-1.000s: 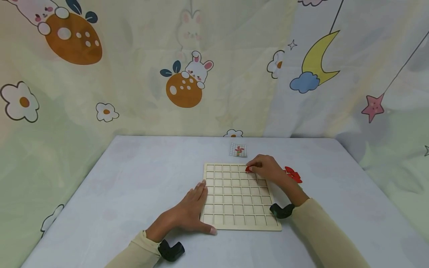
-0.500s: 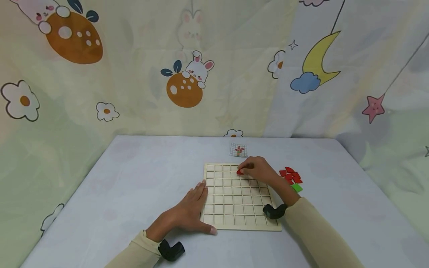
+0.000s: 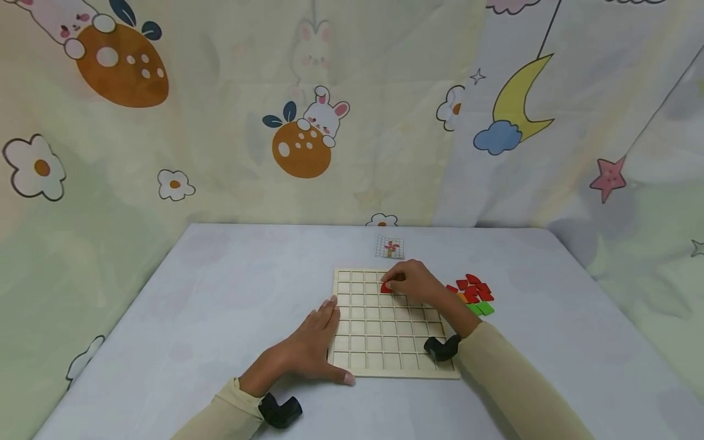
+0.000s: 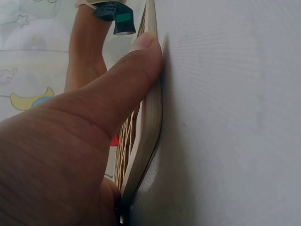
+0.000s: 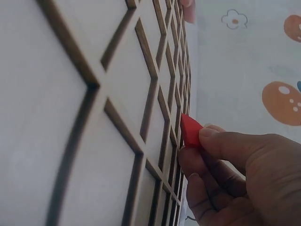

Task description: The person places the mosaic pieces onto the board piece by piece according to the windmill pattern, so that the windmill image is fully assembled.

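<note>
A pale wooden grid board (image 3: 379,343) lies on the table, divided into small square cells by raised strips. My left hand (image 3: 310,349) rests against its left side with fingers straight, and the thumb (image 4: 127,70) lies along the near edge. Over the board's upper part, my right hand (image 3: 416,283) pinches a small red piece (image 5: 190,132) with one curved side between thumb and fingertips. In the right wrist view the piece is close to the grid strips; whether it touches them I cannot tell.
Right of the board lies a group of loose red pieces (image 3: 472,292) with green pieces (image 3: 484,308) and an orange one, partly hidden by the right forearm. A small card (image 3: 390,247) with a pinwheel picture on a grid lies behind the board. A patterned cloth hangs behind the table.
My right hand has moved left and slightly nearer with the red piece, uncovering more of the loose pieces. The left hand and board stay in place.
</note>
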A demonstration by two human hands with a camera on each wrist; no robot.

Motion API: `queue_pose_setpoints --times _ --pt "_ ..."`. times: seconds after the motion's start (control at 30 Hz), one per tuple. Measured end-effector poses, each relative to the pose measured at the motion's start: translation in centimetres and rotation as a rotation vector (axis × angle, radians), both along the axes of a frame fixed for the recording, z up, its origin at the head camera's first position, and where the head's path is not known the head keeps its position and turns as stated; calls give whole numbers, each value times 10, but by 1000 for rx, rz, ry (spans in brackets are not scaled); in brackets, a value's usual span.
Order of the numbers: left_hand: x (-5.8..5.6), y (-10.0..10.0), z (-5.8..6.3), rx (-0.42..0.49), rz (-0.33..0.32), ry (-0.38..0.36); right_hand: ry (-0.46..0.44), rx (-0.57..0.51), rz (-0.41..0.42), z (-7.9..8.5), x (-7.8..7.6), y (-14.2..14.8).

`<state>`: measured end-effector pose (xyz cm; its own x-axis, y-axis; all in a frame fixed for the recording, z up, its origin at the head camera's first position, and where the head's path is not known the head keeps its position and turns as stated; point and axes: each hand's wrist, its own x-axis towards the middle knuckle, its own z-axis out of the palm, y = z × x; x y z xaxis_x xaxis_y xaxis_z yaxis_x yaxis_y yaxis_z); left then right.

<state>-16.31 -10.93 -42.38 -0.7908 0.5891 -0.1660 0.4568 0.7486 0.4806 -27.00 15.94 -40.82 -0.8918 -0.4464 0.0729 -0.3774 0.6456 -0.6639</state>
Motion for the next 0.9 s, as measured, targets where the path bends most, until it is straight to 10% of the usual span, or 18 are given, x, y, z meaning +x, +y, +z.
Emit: queue_pose_setpoints --times 0.9 --pt "-1 -1 -4 -10 -11 24 10 81 67 -8 -4 3"
